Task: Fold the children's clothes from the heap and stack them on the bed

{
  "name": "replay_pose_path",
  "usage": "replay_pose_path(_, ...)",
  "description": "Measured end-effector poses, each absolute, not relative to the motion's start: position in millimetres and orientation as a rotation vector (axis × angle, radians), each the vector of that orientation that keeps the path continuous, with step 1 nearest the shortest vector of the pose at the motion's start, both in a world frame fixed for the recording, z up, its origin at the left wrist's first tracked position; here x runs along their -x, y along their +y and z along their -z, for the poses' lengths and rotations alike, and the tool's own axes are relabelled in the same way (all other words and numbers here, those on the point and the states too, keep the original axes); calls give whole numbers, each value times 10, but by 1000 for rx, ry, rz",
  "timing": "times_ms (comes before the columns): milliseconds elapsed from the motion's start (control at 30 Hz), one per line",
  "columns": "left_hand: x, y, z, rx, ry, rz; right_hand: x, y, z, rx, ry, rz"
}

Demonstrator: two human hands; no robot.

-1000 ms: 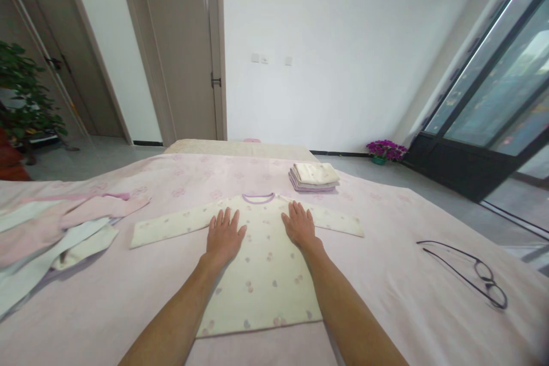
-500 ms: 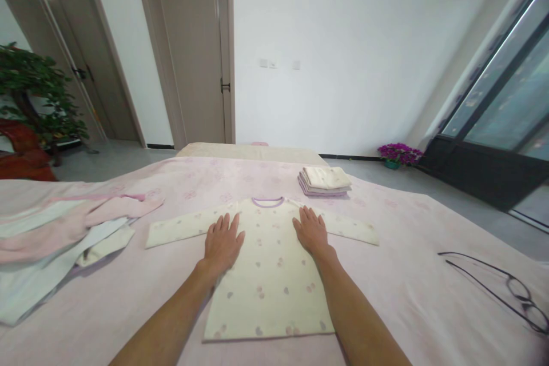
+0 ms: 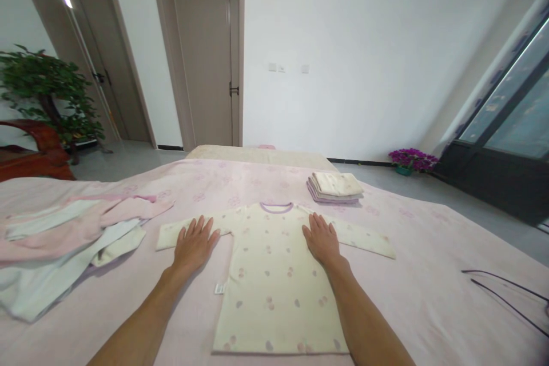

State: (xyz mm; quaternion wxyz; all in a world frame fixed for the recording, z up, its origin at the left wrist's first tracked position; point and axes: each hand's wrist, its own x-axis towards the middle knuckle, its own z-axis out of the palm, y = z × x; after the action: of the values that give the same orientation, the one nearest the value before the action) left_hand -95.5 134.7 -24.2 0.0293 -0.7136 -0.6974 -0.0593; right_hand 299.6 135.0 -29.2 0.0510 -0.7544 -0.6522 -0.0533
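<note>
A cream long-sleeved child's shirt [image 3: 278, 274] with a lilac neckband and a heart-and-dot print lies spread flat, sleeves out to both sides. My left hand [image 3: 195, 243] rests flat on its left sleeve, fingers extended. On the other side, my right hand [image 3: 322, 236] lies palm down by the right shoulder, fingers stretched out. A small white label [image 3: 219, 289] sticks out from the shirt's left side seam. The right forearm hides part of the right edge of the body.
The surface has a pink floral cover [image 3: 412, 286]. Loose pink and white clothes [image 3: 72, 240] are heaped at left. Behind the shirt stands a stack of folded clothes [image 3: 334, 187]. Eyeglasses [image 3: 506, 283] lie at the right edge, partly out of frame.
My left hand has moved left from beside the shirt's chest onto the sleeve, uncovering the side label. The right hand stays near the right shoulder. The view has turned slightly left.
</note>
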Motion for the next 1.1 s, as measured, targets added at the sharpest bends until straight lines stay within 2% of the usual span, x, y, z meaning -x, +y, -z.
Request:
replay_pose_path(267, 1460, 1486, 371, 1962, -2262, 125, -2942, 1357, 238, 2315, -2001, 184)
replay_pose_path(633, 1409, 1483, 365, 1889, -2317, 158, -2834, 1807, 180, 2184, -2189, -18)
replay_pose_path(967, 1417, 1484, 352, 1851, -2368, 211, -2824, 1991, 229, 2158, -2173, 90)
replay_pose_path(1100, 1428, 1486, 362, 1853, -2364, 224, -2844, 2041, 216, 2194, -2205, -26)
